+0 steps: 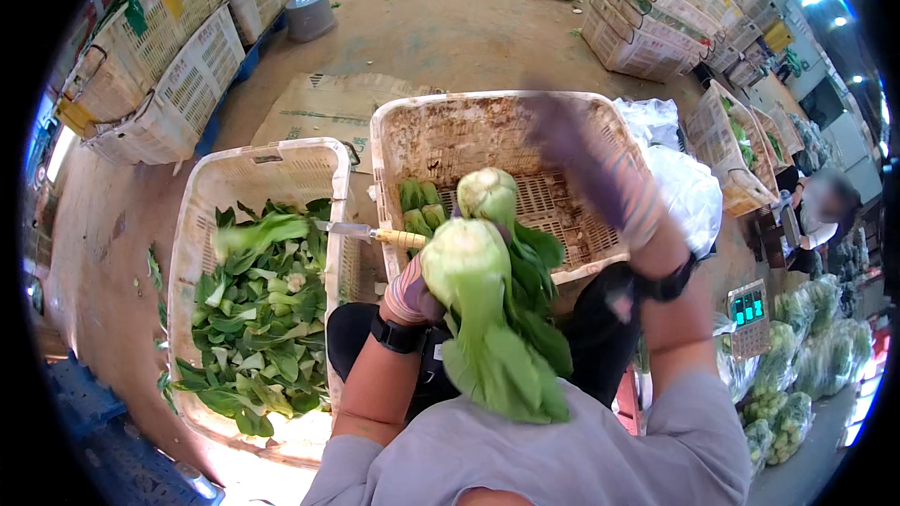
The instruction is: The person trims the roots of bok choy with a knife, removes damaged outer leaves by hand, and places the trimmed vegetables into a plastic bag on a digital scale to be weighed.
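My left hand (424, 300), in a purple glove with a striped cuff, grips a bok choy (470, 260) with its pale cut base up and its leaves hanging towards my lap. A second bok choy (489, 193) sits just behind it, partly hidden, against the same hand. A knife (397, 237) with a wooden handle points left from this hand; the handle's end is hidden behind the bok choy. My right hand (598, 169), gloved too, is blurred over the right side of the large crate (450, 137). Nothing shows in it, and its fingers are unclear.
A left crate (278, 154) holds loose leaves (274, 330), with one blurred leaf (264, 233) above them. Several bok choy (422, 204) lie in the large crate. White plastic bags (678, 183) and a digital scale (747, 320) stand right. A person (819, 214) sits farther off.
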Tool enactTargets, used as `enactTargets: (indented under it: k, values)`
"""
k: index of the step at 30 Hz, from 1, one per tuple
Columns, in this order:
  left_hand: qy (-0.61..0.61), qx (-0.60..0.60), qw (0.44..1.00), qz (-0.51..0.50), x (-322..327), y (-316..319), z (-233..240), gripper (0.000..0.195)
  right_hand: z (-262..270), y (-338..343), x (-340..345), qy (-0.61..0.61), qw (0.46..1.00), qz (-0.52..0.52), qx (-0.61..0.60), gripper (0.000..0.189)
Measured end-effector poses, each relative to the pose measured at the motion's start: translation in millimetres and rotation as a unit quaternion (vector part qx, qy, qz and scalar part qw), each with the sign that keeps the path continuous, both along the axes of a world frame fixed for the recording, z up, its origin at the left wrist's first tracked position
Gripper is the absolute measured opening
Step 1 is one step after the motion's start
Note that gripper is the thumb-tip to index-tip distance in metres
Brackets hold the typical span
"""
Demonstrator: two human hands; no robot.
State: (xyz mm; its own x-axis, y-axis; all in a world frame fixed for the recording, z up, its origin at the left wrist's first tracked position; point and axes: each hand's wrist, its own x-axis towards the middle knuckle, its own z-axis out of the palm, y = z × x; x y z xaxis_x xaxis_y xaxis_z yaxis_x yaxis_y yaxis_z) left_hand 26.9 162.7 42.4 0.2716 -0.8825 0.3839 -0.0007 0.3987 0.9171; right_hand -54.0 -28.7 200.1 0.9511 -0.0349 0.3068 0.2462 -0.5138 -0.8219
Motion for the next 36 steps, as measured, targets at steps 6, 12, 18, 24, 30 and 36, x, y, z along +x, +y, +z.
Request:
enactTargets:
  k: [6,12,18,24,30,36]
  values:
    - [0.356,-0.054,0.929,-0.089,-24,-18,6,0.049,-92,-3,-55,0.085,0.881,0.005,0.466,0.057]
    - [0.372,-0.136,0.911,-0.116,-24,-30,16,0.068,-110,-22,-80,0.088,0.786,0.006,0.611,0.061]
    - [0.298,-0.109,0.947,-0.059,-24,-34,17,0.106,-103,-20,-79,0.065,0.77,0.032,0.634,0.052]
    - [0.324,-0.103,0.939,-0.058,-26,-39,23,0.108,-98,-23,-81,0.079,0.799,-0.011,0.595,0.049]
    - [0.313,-0.075,0.945,-0.063,-24,-36,24,0.111,-101,-25,-74,0.077,0.836,-0.012,0.544,0.055]
    - [0.155,0.008,0.988,-0.004,2,-36,22,0.133,-112,-5,-44,-0.064,0.942,-0.215,0.249,0.059]
